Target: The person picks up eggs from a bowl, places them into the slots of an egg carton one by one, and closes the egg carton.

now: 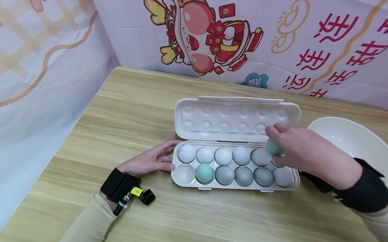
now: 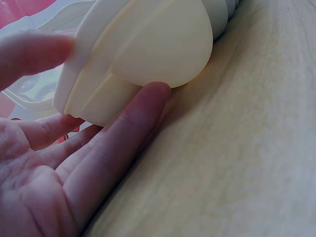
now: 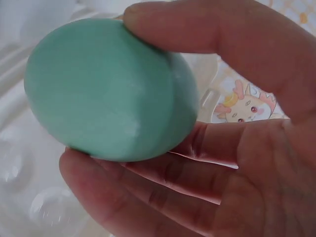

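Note:
Between the thumb and fingers of my right hand point(image 1: 297, 149) is a pale green egg point(image 3: 108, 89). It hovers above the right end of a white plastic egg carton point(image 1: 217, 184), whose lid point(image 1: 194, 133) is raised at the back. At the carton's left end, my left hand point(image 1: 152, 160) touches its side with thumb and extended fingers, close to the tabletop. White eggs point(image 1: 223, 156) sit in the back row. One green egg point(image 1: 203, 173) sits in the front row, right of a bare white cup point(image 1: 184, 174). Several greyish rounds point(image 1: 244, 176) may be eggs or shaded cups; I cannot tell.
A large white bowl point(image 1: 339, 133) stands right of the carton, partly behind my right forearm. Everything stands on a wood-grain table point(image 1: 123, 109). Printed cloth point(image 1: 130, 30) hangs along the back and left sides.

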A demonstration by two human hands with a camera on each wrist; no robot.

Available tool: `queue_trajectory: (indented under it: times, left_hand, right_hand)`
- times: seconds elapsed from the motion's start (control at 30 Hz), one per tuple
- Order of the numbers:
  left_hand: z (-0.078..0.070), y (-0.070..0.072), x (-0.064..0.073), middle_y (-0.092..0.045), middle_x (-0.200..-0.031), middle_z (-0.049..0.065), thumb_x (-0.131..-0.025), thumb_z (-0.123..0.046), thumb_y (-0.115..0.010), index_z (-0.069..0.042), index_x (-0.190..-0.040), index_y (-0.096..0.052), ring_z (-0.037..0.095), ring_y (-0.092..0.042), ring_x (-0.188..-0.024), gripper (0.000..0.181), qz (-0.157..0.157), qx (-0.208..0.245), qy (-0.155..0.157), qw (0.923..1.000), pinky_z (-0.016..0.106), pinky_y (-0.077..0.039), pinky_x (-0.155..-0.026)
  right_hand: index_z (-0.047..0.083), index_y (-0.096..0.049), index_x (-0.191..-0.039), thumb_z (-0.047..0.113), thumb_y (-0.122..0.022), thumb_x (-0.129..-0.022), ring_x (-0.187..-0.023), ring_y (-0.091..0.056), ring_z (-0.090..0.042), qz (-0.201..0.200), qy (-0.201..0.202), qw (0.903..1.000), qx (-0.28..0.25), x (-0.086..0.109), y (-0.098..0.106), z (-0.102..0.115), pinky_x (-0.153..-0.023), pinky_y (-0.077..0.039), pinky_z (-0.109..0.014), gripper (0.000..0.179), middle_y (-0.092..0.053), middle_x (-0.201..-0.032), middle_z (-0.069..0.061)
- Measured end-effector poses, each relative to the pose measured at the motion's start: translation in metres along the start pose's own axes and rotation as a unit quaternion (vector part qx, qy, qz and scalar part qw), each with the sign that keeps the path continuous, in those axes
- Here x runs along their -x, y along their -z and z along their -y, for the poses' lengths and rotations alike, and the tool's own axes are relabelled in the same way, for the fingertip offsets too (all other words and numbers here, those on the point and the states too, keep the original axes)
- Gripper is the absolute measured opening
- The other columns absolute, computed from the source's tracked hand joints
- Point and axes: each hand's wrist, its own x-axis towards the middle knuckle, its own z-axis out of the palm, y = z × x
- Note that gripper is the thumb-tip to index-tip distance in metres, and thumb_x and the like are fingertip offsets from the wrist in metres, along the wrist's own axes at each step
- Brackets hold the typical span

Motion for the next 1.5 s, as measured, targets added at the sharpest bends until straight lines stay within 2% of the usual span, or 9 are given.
queue_trajectory:
  times: [0.2, 0.4, 0.67, 1.13, 1.3, 1.5]
  left_hand:
    - [-0.001, 0.000, -0.001, -0.024, -0.147, 0.019, -0.087, -0.007, -0.059, -0.016, -0.144, -0.022, 0.032, -0.052, -0.115, 0.068, 0.003, 0.000, -0.001, 1.0000, 0.034, -0.045, -0.091]
    - [-0.002, 0.001, -0.001, -0.024, -0.147, 0.019, -0.088, -0.008, -0.059, -0.016, -0.144, -0.021, 0.033, -0.050, -0.116, 0.068, 0.006, -0.001, 0.000, 1.0000, 0.035, -0.045, -0.092]
    - [-0.002, 0.001, 0.000, -0.024, -0.147, 0.020, -0.089, -0.008, -0.057, -0.015, -0.144, -0.020, 0.033, -0.050, -0.115, 0.067, 0.014, -0.005, -0.007, 0.9999, 0.034, -0.047, -0.090]
    - [-0.002, 0.003, 0.001, -0.022, -0.148, 0.022, -0.089, -0.007, -0.057, -0.014, -0.145, -0.019, 0.034, -0.051, -0.114, 0.068, 0.016, -0.002, -0.008, 0.9998, 0.032, -0.048, -0.089]
    - [-0.002, 0.003, 0.002, -0.022, -0.148, 0.022, -0.088, -0.007, -0.058, -0.014, -0.145, -0.019, 0.033, -0.052, -0.113, 0.069, 0.012, 0.000, -0.005, 0.9999, 0.031, -0.048, -0.089]
    - [-0.002, 0.002, 0.001, -0.023, -0.148, 0.020, -0.088, -0.007, -0.059, -0.016, -0.144, -0.021, 0.032, -0.052, -0.114, 0.068, 0.009, 0.009, 0.002, 0.9999, 0.032, -0.047, -0.090]
  right_hand:
    - [0.006, -0.050, -0.094, 0.019, -0.078, -0.067, -0.063, -0.053, -0.019, -0.027, 0.038, 0.9989, 0.011, -0.010, -0.003, 0.013, -0.051, -0.050, -0.035, 0.041, -0.055, -0.078, -0.005]
    - [0.007, -0.050, -0.092, 0.020, -0.077, -0.069, -0.057, -0.049, -0.016, -0.034, 0.042, 0.9985, 0.008, -0.016, -0.003, 0.026, -0.045, -0.042, -0.029, 0.038, -0.051, -0.074, -0.003]
    - [0.007, -0.050, -0.093, 0.023, -0.078, -0.067, -0.059, -0.050, -0.016, -0.040, 0.073, 0.9965, 0.009, -0.025, -0.001, 0.040, -0.049, -0.047, -0.032, 0.041, -0.053, -0.075, -0.002]
    - [0.004, -0.053, -0.104, 0.024, -0.076, -0.072, -0.068, -0.054, -0.016, 0.002, 0.124, 0.9922, 0.008, -0.042, 0.001, 0.067, -0.058, -0.052, -0.032, 0.045, -0.059, -0.086, -0.007]
    - [0.004, -0.053, -0.102, 0.025, -0.076, -0.072, -0.068, -0.054, -0.016, 0.006, 0.152, 0.9882, 0.018, -0.050, -0.001, 0.076, -0.058, -0.052, -0.030, 0.043, -0.057, -0.084, -0.006]
    - [0.006, -0.053, -0.100, 0.023, -0.073, -0.074, -0.069, -0.052, -0.015, 0.023, 0.185, 0.9824, 0.004, -0.058, -0.003, 0.085, -0.058, -0.050, -0.031, 0.037, -0.054, -0.083, -0.004]
